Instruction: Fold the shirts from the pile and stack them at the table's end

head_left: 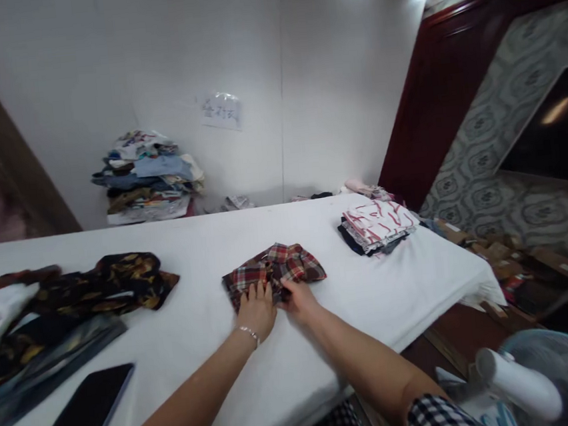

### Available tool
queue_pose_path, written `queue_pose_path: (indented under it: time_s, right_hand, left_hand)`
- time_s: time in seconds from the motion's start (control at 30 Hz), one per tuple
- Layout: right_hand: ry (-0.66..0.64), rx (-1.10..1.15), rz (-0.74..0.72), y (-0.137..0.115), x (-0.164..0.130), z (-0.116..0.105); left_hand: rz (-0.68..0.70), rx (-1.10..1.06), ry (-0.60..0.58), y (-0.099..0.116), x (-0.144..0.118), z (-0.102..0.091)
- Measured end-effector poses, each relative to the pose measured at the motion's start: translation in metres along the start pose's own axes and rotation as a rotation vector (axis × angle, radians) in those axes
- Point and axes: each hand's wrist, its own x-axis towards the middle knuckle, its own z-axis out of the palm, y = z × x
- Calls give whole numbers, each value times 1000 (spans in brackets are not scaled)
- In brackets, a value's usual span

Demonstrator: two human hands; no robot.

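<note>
A red and dark plaid shirt (288, 261), bunched into a compact folded shape, lies on the white-covered table (192, 362) in front of me. My left hand (258, 311), with a bracelet at the wrist, rests on its near left part, fingers stretched over the cloth. At the near edge, my right hand (298, 300) grips the fabric, thumb on top and the other fingers mostly hidden. To the right sits a stack of folded clothes (380, 224), a white and red piece uppermost.
Loose dark patterned clothes (120, 282) and a black phone-like device (83, 420) lie at left. Behind the table rises a tall clothes pile (147, 176) against a wall with a paper sign (221, 112). A fan (561, 374) stands at lower right, near cardboard boxes (557, 262).
</note>
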Motion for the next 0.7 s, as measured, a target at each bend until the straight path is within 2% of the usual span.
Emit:
queue_pose_path:
  time_s: [0.07, 0.17, 0.27, 0.37, 0.43, 0.53, 0.7]
  right_hand:
    - [45, 39, -69, 5, 4, 0]
    - [17, 76, -167, 0, 3, -2]
    - [-35, 59, -255, -20, -2, -7]
    - [-71, 40, -334, -47, -9, -15]
    - [-93, 36, -384, -72, -12, -23]
    - [-110, 38, -492, -119, -17, -40]
    - [-60, 55, -744, -225, -7, -80]
  left_hand:
    - [39, -94, 29, -12, 0, 5]
    - [100, -277, 175, -35, -3, 8]
    - [4, -394, 305, -57, -10, 15]
    - [-127, -449, 240, -75, -15, 31]
    - [-144, -447, 187, -84, -14, 44]
    - [-66, -414, 180, -93, -10, 62]
    - [-36, -362, 135, -105, -2, 84]
